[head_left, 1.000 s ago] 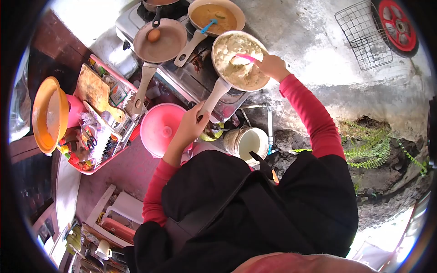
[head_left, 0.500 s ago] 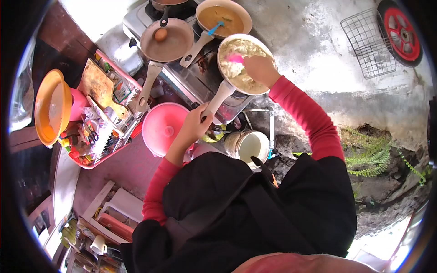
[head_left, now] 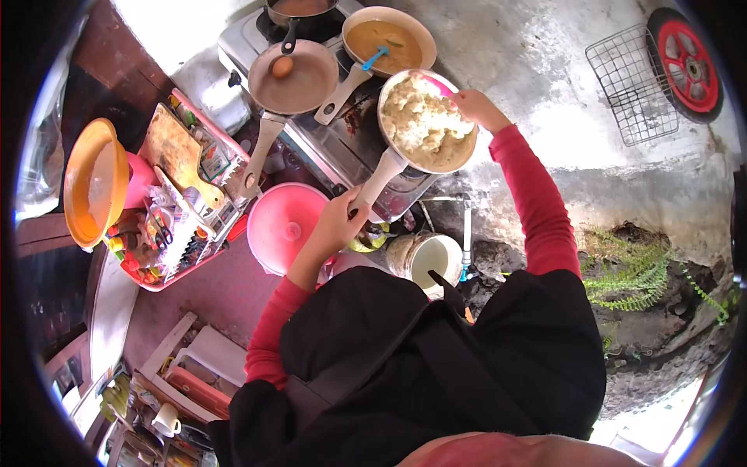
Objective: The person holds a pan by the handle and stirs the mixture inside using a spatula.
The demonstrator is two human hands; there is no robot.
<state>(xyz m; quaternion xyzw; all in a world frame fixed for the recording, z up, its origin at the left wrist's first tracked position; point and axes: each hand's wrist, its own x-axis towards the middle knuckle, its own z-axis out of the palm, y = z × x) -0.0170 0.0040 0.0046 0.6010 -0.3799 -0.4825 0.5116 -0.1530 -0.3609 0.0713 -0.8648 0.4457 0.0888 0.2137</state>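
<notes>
Gripping the pan handle [head_left: 379, 183], the left hand [head_left: 338, 223] is closed with its fingers wrapped round the end nearest the body. Right hand [head_left: 482, 110]: narrow, closed on a pink utensil [head_left: 438, 84] at the far right rim of the front pan [head_left: 453, 161]. Utensil head partly hidden by the mixture and fingers.

Contents, front pan: pale, lumpy mixture [head_left: 424, 121], heaped across most of the interior. Pan lies over the near side of the stove [head_left: 323, 152]; whether it rests there or is held up cannot be told.

Second pan [head_left: 307, 89], to the left: one brown egg [head_left: 282, 67], near the far wall. Third pan [head_left: 427, 48], beyond the front pan: brown liquid [head_left: 381, 37], blue utensil [head_left: 377, 56] leaning in it.

Pink bowl [head_left: 268, 226] lies left of the left hand; bucket [head_left: 401, 253], holding cloudy liquid, stands to its right.

Edges: front and third pan rims appear close together. Open room lies to the right, between the front pan and wire rack [head_left: 634, 86], before the grey wall [head_left: 552, 117].
</notes>
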